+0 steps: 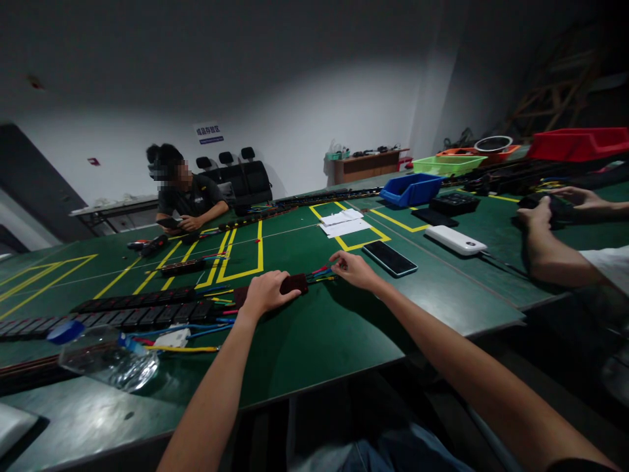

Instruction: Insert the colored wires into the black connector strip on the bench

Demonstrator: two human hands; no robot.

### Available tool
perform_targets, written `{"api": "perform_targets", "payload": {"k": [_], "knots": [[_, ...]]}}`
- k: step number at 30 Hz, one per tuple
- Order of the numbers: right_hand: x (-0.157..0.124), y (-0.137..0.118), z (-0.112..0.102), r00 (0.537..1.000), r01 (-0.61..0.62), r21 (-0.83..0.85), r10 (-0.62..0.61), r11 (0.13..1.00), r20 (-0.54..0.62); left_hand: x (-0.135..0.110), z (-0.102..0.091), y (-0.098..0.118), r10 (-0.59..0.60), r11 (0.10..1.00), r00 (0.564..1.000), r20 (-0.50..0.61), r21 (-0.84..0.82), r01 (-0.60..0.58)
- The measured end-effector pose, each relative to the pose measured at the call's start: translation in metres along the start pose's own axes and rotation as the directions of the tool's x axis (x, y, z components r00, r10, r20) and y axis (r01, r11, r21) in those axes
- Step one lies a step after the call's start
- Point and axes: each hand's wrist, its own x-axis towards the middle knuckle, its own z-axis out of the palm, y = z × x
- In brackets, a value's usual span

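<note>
On the green table, my left hand (265, 292) lies over a dark brown block (296, 284), its fingers wrapped round it. Several coloured wires (319, 273), red, blue and green among them, come out of the block's right end. My right hand (354, 270) pinches these wires close to their tips. Left of my left hand are long rows of black segmented blocks (147, 316) with coloured leads at their ends. A phone (390, 257) lies just beyond my right hand.
A clear plastic bottle (105, 354) lies at the left front. White papers (343, 223), a white power bank (455, 240) and a blue bin (411, 189) are on the table (314, 347). Across it sits a person (189, 196); another person's hands (540, 216) work at right.
</note>
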Motion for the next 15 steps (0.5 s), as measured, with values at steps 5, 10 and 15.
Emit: {"api": "perform_targets", "payload": {"k": [5,10,15], "knots": [[-0.0013,-0.0053,-0.0031,0.999,0.008,-0.131,-0.004,0.991,0.036,-0.0008,-0.0018,0.0005,0.004,1.000,1.000,-0.001,-0.016,-0.004],[-0.0020,-0.0076,-0.0024,0.991,0.080,-0.120,-0.065,0.990,0.118,0.0003,-0.0010,-0.0005,-0.005,1.000,1.000,0.005,-0.014,0.005],[-0.0007,-0.0035,0.0035,0.984,0.118,-0.081,-0.105,0.990,0.145,0.0008,-0.0009,-0.0008,0.001,1.000,1.000,0.003,-0.011,-0.001]]}}
